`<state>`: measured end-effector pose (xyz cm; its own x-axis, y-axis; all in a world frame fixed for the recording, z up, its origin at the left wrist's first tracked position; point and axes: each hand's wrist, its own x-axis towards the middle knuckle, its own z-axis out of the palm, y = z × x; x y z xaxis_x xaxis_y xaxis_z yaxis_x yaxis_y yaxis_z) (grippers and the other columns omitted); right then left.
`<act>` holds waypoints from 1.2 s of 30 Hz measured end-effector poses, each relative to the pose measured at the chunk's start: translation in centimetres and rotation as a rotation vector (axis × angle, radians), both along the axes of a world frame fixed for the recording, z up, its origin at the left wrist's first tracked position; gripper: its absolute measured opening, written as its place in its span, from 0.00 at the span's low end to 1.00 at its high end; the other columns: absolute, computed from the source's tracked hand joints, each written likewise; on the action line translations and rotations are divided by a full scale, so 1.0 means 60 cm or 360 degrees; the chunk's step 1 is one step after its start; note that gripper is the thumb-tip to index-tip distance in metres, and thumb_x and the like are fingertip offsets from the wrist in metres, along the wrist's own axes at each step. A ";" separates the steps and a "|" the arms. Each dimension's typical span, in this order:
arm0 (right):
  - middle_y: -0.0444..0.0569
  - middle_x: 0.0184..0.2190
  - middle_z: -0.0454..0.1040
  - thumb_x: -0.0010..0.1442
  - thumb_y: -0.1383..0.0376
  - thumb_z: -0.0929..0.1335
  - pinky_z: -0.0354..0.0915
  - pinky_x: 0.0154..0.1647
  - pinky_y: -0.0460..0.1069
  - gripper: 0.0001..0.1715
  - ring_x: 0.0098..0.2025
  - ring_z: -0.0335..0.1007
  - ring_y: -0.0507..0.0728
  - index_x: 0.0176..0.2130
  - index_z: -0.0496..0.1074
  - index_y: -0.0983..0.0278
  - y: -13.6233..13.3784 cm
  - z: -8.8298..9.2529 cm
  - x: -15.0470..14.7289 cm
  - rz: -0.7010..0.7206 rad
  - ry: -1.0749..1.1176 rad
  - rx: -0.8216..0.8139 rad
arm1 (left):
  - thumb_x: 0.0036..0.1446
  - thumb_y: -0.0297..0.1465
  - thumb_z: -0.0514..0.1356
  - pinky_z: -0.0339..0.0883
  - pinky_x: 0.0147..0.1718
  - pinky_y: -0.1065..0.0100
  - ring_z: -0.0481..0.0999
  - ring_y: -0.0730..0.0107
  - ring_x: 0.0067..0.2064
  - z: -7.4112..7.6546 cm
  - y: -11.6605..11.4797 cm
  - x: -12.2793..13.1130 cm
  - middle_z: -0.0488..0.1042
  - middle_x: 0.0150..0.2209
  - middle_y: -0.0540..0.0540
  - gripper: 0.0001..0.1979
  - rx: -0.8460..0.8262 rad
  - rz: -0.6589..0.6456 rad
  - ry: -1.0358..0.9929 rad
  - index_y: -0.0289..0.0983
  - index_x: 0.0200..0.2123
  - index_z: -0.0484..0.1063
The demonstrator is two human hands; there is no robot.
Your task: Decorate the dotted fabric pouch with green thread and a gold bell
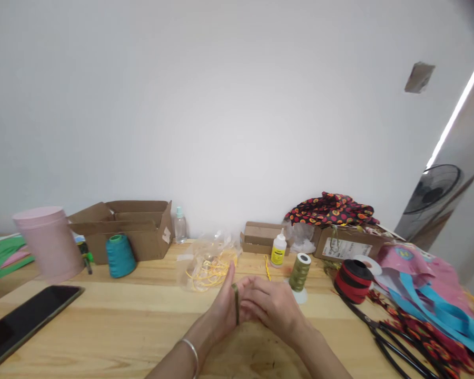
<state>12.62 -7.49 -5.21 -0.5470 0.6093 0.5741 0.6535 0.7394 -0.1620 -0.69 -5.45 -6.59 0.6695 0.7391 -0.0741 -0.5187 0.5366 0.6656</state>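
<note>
My left hand [222, 310] is raised over the middle of the table, thumb pointing up and fingers curled inward. A band of olive green thread [236, 304] is looped around it. My right hand [272, 305] meets it from the right, its bent fingers pressed against the left fingers. What the right fingertips pinch is hidden behind the knuckles. Behind the hands stands a spool of olive green thread [300, 272]. A tangle of yellow cord [211, 272] lies on a clear plastic bag just beyond the left hand.
A phone [27, 323], pink canister [49, 242], teal thread cone [120, 256] and open cardboard box [134, 239] are on the left. Behind stands a yellow-labelled glue bottle [278, 250]. Rightward are a red-and-black spool [353, 281], black scissors [395, 339] and blue ribbon [446, 313].
</note>
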 end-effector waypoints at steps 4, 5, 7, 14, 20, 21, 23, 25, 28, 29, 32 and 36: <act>0.45 0.22 0.68 0.59 0.60 0.59 0.55 0.23 0.43 0.17 0.23 0.63 0.49 0.29 0.73 0.62 0.006 0.001 0.011 -0.0090 0.0206 -0.0070 | 0.44 0.58 0.34 0.61 0.24 0.66 0.71 0.63 0.23 -0.012 -0.014 0.018 0.71 0.19 0.36 0.45 -0.0008 -0.0455 0.0256 0.25 0.21 0.73; 0.45 0.22 0.68 0.58 0.60 0.60 0.55 0.23 0.43 0.16 0.23 0.63 0.49 0.29 0.73 0.63 0.008 0.001 0.012 -0.0094 0.0264 -0.0139 | 0.42 0.59 0.32 0.59 0.22 0.67 0.69 0.64 0.21 -0.014 -0.016 0.019 0.70 0.18 0.37 0.46 -0.0008 -0.0535 0.0277 0.25 0.19 0.72; 0.44 0.21 0.69 0.56 0.60 0.62 0.56 0.24 0.42 0.14 0.24 0.64 0.49 0.28 0.74 0.63 0.013 -0.003 0.013 -0.0102 0.0336 -0.0271 | 0.40 0.60 0.31 0.57 0.18 0.67 0.67 0.66 0.18 -0.016 -0.020 0.018 0.69 0.17 0.39 0.47 -0.0005 -0.0667 0.0257 0.25 0.18 0.72; 0.43 0.21 0.73 0.57 0.65 0.62 0.56 0.23 0.41 0.15 0.23 0.66 0.48 0.25 0.73 0.65 0.021 -0.026 0.010 -0.0104 0.0210 -0.0432 | 0.40 0.61 0.33 0.63 0.21 0.64 0.70 0.64 0.21 0.024 -0.025 -0.019 0.71 0.20 0.40 0.45 0.0075 -0.0651 -0.0460 0.28 0.27 0.72; 0.42 0.22 0.75 0.52 0.68 0.65 0.55 0.25 0.42 0.09 0.25 0.68 0.49 0.25 0.73 0.62 0.003 -0.026 -0.004 0.0010 -0.0042 -0.0428 | 0.50 0.49 0.47 0.59 0.46 0.57 0.70 0.62 0.43 0.023 0.036 -0.054 0.71 0.39 0.39 0.28 -0.0007 0.0577 -0.0845 0.35 0.46 0.64; 0.42 0.23 0.75 0.52 0.69 0.64 0.55 0.25 0.42 0.08 0.25 0.68 0.50 0.26 0.73 0.62 0.002 -0.025 -0.007 0.0020 -0.0069 -0.0418 | 0.50 0.48 0.48 0.58 0.47 0.56 0.70 0.61 0.44 0.016 0.043 -0.053 0.71 0.39 0.38 0.27 -0.0010 0.0663 -0.0787 0.35 0.45 0.65; 0.44 0.23 0.75 0.52 0.69 0.64 0.55 0.26 0.43 0.09 0.25 0.68 0.50 0.26 0.73 0.63 0.001 -0.022 -0.009 0.0026 -0.0108 -0.0397 | 0.51 0.47 0.48 0.58 0.46 0.57 0.70 0.62 0.43 0.001 0.050 -0.047 0.72 0.38 0.40 0.24 -0.0022 0.0691 -0.0607 0.36 0.44 0.65; 0.44 0.24 0.75 0.54 0.68 0.63 0.55 0.25 0.43 0.10 0.26 0.68 0.50 0.27 0.72 0.63 0.002 -0.019 -0.007 0.0026 -0.0128 -0.0381 | 0.52 0.47 0.48 0.61 0.43 0.60 0.71 0.64 0.40 -0.007 0.046 -0.035 0.73 0.36 0.41 0.23 -0.0039 0.0594 -0.0427 0.36 0.42 0.67; 0.46 0.29 0.74 0.57 0.66 0.61 0.55 0.27 0.43 0.11 0.31 0.67 0.51 0.31 0.72 0.62 0.006 -0.012 -0.001 0.0041 -0.0075 -0.0303 | 0.51 0.48 0.46 0.65 0.30 0.65 0.73 0.64 0.31 -0.010 0.027 -0.012 0.74 0.29 0.40 0.26 -0.0093 0.0318 -0.0236 0.32 0.36 0.69; 0.46 0.29 0.74 0.57 0.65 0.61 0.55 0.27 0.43 0.11 0.31 0.67 0.51 0.31 0.72 0.62 0.007 -0.010 0.002 0.0035 -0.0034 -0.0263 | 0.51 0.50 0.45 0.64 0.26 0.66 0.73 0.65 0.28 -0.009 0.019 -0.004 0.74 0.26 0.40 0.29 -0.0112 0.0190 -0.0158 0.30 0.33 0.70; 0.47 0.25 0.72 0.56 0.62 0.62 0.54 0.23 0.44 0.13 0.25 0.65 0.51 0.29 0.72 0.64 0.011 -0.004 0.011 -0.0023 0.0087 -0.0194 | 0.45 0.58 0.38 0.62 0.23 0.67 0.70 0.66 0.22 -0.011 0.001 0.015 0.72 0.19 0.40 0.40 -0.0143 -0.0261 0.0191 0.27 0.24 0.72; 0.45 0.21 0.70 0.54 0.61 0.65 0.56 0.23 0.43 0.12 0.23 0.64 0.50 0.26 0.73 0.64 0.016 -0.001 0.018 -0.0059 0.0233 -0.0270 | 0.35 0.63 0.29 0.61 0.20 0.66 0.68 0.66 0.19 -0.019 -0.004 0.027 0.69 0.16 0.39 0.49 -0.0075 -0.0622 0.0480 0.26 0.18 0.70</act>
<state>13.71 -6.51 -5.30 -0.4406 0.7221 0.5333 0.6401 0.6693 -0.3774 0.90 -5.71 -7.72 0.8393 0.4284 -0.3347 -0.0608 0.6857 0.7253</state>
